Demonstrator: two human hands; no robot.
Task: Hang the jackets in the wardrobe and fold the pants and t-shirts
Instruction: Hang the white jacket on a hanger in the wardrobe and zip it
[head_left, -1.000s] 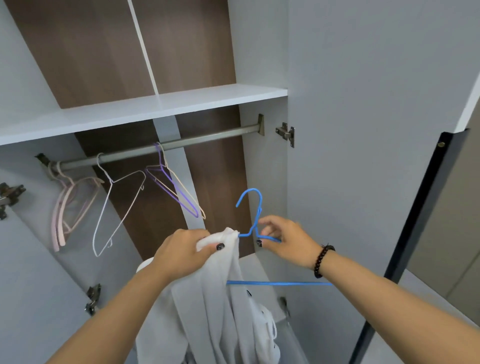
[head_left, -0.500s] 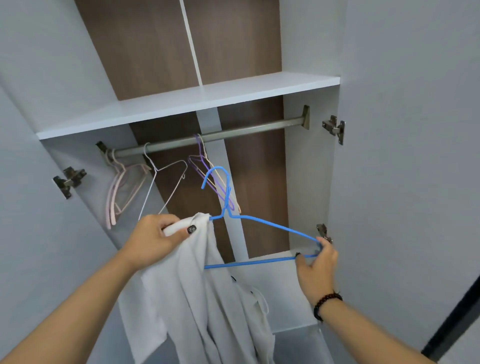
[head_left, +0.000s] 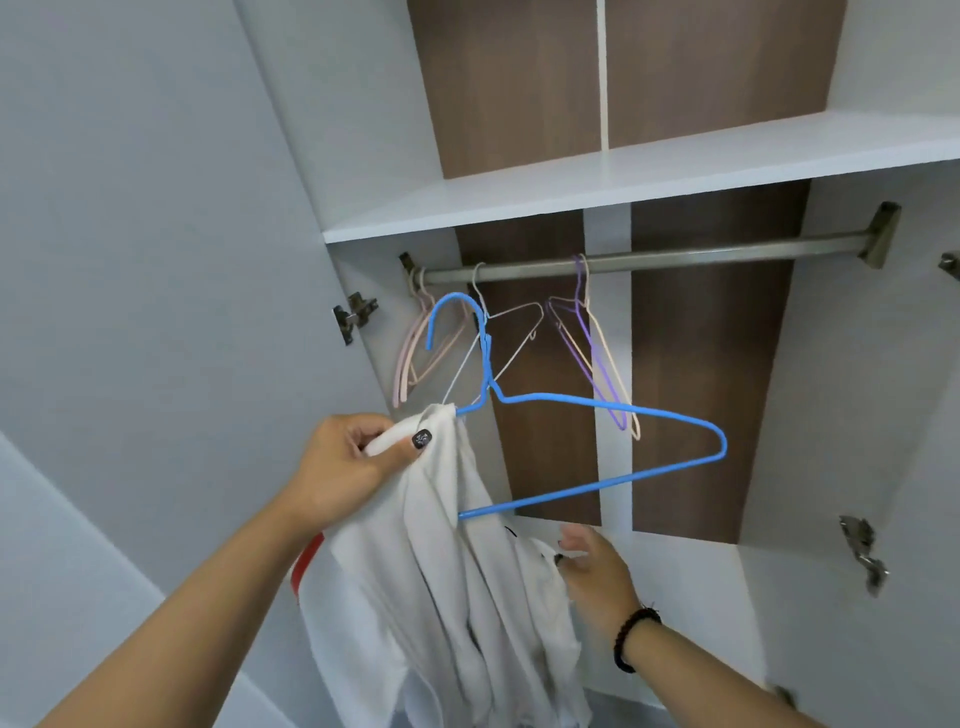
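A white jacket hangs from my left hand, which grips its shoulder together with the left end of a blue wire hanger. The hanger's left arm is inside the jacket; its right arm and bottom bar stick out bare to the right. My right hand is below the hanger, off it, fingers touching the jacket's loose white fabric at its right edge. The metal wardrobe rail runs above.
On the rail hang pink hangers, a white wire hanger and a purple and cream pair. A white shelf sits above the rail. Open wardrobe doors with hinges flank both sides.
My right hand has let go of the hanger's right end and dropped to the jacket's right side. The view has swung left; my left hand keeps its grip.
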